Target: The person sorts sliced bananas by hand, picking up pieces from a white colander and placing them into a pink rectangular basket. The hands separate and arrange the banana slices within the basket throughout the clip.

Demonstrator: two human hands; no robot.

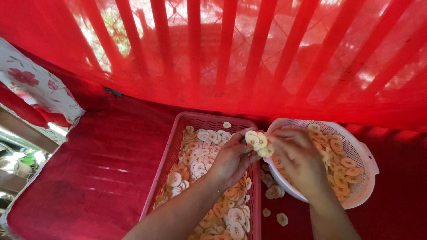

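Surface: red cloth (102, 169) covering everything, red slatted panel (249, 53) behind sheer red fabric at 12 o'clock, floral cushion (35, 89) at 10. Left hand (231, 160) fingers closed round a stack of banana slices (258, 142), just right of centre. Right hand (298, 158) fingers narrow, pinching at the same stack. Pink basket (173, 146) of slices at 6, white colander (364, 155) at 4, touching. Loose slices (273, 192) on the cloth between them.
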